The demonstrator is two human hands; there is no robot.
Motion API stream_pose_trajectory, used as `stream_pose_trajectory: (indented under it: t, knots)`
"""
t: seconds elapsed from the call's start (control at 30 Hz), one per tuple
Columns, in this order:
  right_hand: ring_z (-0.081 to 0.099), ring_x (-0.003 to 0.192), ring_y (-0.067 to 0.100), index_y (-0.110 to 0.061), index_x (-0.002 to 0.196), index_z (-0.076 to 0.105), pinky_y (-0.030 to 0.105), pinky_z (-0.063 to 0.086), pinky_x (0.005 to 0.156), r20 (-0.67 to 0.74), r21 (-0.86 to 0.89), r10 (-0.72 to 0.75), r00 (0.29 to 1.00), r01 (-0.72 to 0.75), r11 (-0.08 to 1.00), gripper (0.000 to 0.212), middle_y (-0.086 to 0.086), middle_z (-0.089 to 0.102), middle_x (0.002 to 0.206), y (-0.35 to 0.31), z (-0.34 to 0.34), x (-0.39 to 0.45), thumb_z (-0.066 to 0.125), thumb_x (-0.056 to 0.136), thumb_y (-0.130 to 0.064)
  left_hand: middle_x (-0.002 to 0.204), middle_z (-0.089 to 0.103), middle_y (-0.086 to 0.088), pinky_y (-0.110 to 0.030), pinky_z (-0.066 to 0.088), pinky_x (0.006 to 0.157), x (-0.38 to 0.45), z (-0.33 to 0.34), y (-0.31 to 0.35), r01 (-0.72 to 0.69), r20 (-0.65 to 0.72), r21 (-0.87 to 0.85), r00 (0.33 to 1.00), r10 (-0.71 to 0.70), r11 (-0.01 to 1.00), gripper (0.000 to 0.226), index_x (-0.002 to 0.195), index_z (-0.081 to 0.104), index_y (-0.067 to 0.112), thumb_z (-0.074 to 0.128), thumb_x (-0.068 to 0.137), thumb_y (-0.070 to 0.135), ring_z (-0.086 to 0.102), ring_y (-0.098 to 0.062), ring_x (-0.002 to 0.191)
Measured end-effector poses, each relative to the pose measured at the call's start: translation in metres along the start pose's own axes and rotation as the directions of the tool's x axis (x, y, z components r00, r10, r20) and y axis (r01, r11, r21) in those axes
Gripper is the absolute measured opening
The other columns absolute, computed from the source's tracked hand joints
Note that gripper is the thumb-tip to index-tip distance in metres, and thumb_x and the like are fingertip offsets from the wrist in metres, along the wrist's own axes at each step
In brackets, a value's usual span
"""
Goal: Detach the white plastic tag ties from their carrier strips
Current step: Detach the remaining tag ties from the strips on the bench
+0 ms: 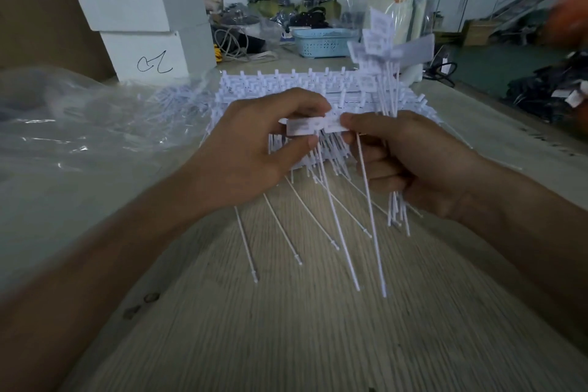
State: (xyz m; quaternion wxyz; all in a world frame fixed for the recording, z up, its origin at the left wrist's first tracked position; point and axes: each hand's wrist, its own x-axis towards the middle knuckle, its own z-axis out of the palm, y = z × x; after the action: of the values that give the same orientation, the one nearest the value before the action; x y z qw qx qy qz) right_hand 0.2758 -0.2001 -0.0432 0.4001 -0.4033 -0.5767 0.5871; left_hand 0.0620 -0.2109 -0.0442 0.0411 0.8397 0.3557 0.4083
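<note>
My left hand (254,149) pinches the flat white head of a tag tie (302,128) between thumb and fingers, above the table. My right hand (410,162) pinches the neighbouring head (334,124) with thumb and forefinger; the two heads touch end to end. Several thin white tails (337,219) hang down from them toward the table. The right hand's lower fingers also clasp a bundle of loose ties (386,51) whose heads stick up and whose tails poke out below the palm. A heap of carrier strips with ties (286,86) lies just behind my hands.
Crumpled clear plastic bag (79,124) covers the table's left side. Two stacked white boxes (143,16) stand at the back left. A blue basket (323,41) and assorted clutter sit at the far end. The wood-grain tabletop (286,328) stretches toward me.
</note>
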Motion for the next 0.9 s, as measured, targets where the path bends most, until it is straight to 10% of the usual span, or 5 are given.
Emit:
stream_pose_trajectory:
  t: [0.2,0.43,0.6,0.73,0.9]
  knots:
    - [0.026,0.048,0.011,-0.016,0.077,0.068,0.025,0.012,0.044,0.068,-0.046,-0.063,0.996,0.066,0.997,0.026,0.001,0.046,0.06,0.006,0.002,0.0,0.062,0.092,-0.036,0.095,0.077,-0.003,-0.022,0.052,0.077,0.001,-0.003,-0.004,-0.128,-0.097,0.21,0.984,0.151,0.969,0.02,0.11,0.075,0.006,0.065,0.094,0.014,0.066,-0.008,0.089]
    - [0.03,0.044,0.009,-0.012,0.076,0.059,0.021,0.022,0.044,0.028,-0.151,-0.285,0.958,0.286,0.946,0.029,-0.003,0.048,0.055,0.005,0.01,-0.005,0.054,0.103,-0.019,0.072,0.073,0.0,-0.01,0.051,0.065,-0.001,0.003,-0.006,-0.009,-0.088,0.015,0.996,0.011,1.0,0.018,0.103,0.076,0.008,0.061,0.095,0.013,0.069,-0.004,0.068]
    - [0.049,0.046,0.002,-0.022,0.066,0.048,0.01,0.034,0.051,0.034,-0.644,-0.525,0.85,0.421,0.639,0.038,-0.016,0.053,0.051,0.002,0.01,-0.005,0.054,0.103,-0.017,0.069,0.071,-0.003,-0.027,0.056,0.058,0.001,0.003,-0.006,0.096,-0.053,-0.137,0.993,-0.105,0.986,0.024,0.082,0.073,0.004,0.057,0.099,0.011,0.068,-0.012,0.055]
    - [0.031,0.042,0.01,-0.022,0.067,0.054,0.022,0.023,0.041,-0.009,-0.192,-0.299,0.954,0.292,0.937,0.037,0.0,0.049,0.057,0.004,0.011,-0.003,0.054,0.104,-0.019,0.069,0.07,0.004,-0.024,0.054,0.057,0.0,0.001,-0.005,0.05,-0.112,-0.096,0.992,-0.06,0.994,0.016,0.087,0.075,0.011,0.063,0.097,0.01,0.065,-0.009,0.055]
    - [0.026,0.044,0.01,-0.02,0.078,0.054,0.02,0.023,0.041,-0.006,-0.117,-0.196,0.981,0.194,0.974,0.024,-0.005,0.035,0.054,0.002,0.006,-0.001,0.056,0.102,-0.021,0.089,0.073,-0.004,-0.026,0.056,0.069,0.0,0.0,-0.003,-0.188,-0.108,0.134,0.973,0.203,0.973,0.019,0.108,0.075,0.0,0.068,0.09,0.003,0.062,0.003,0.071]
